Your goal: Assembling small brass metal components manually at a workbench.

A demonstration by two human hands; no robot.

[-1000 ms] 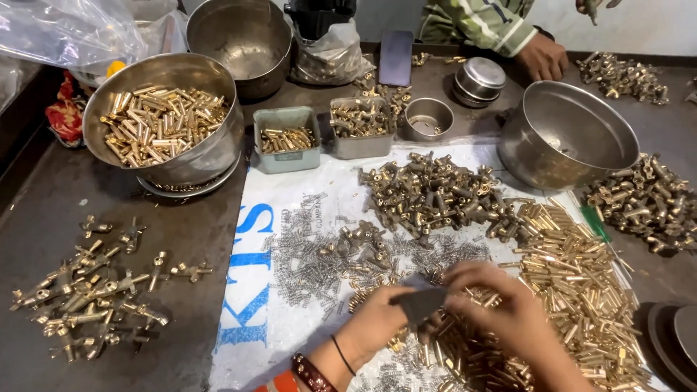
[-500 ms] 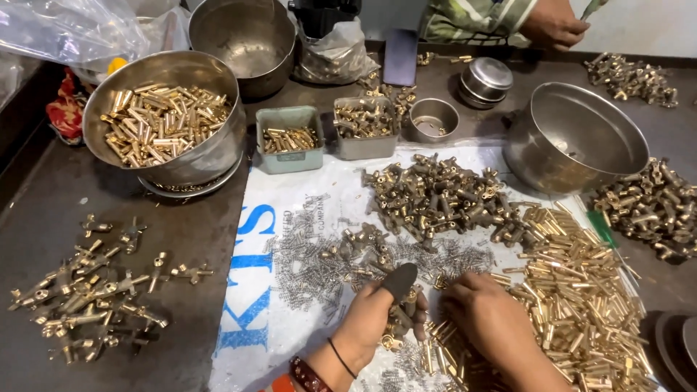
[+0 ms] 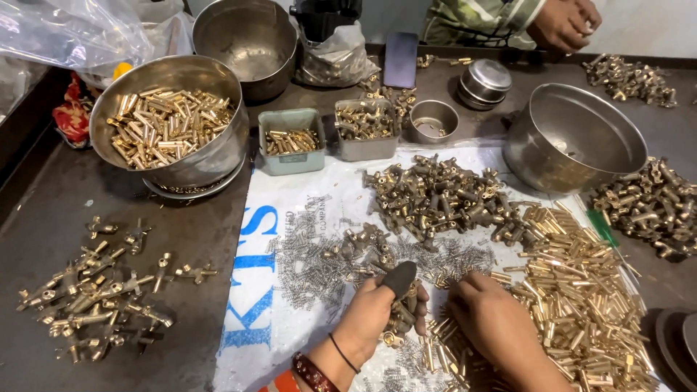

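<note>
A big steel bowl (image 3: 170,123) full of short brass tubes sits at the back left of the dark desk (image 3: 43,218); an empty steel bowl (image 3: 243,40) stands behind it; two small grey trays (image 3: 292,139) with brass bits stand side by side near the middle; a wide empty steel pot (image 3: 577,134) is on the right; a flat purple phone (image 3: 401,59) lies at the back; a heap of brass cross-shaped parts (image 3: 94,290) lies far left; another person's hand (image 3: 563,22) is at the top edge.

Shiny brass tubes (image 3: 581,305) lie at three o'clock, and dull steel springs (image 3: 305,254) rest on a woven plastic sheet (image 3: 290,210). The steel bowl (image 3: 174,120) at ten o'clock looks brushed, and the dark tabletop (image 3: 58,210) looks matt and scuffed.
</note>
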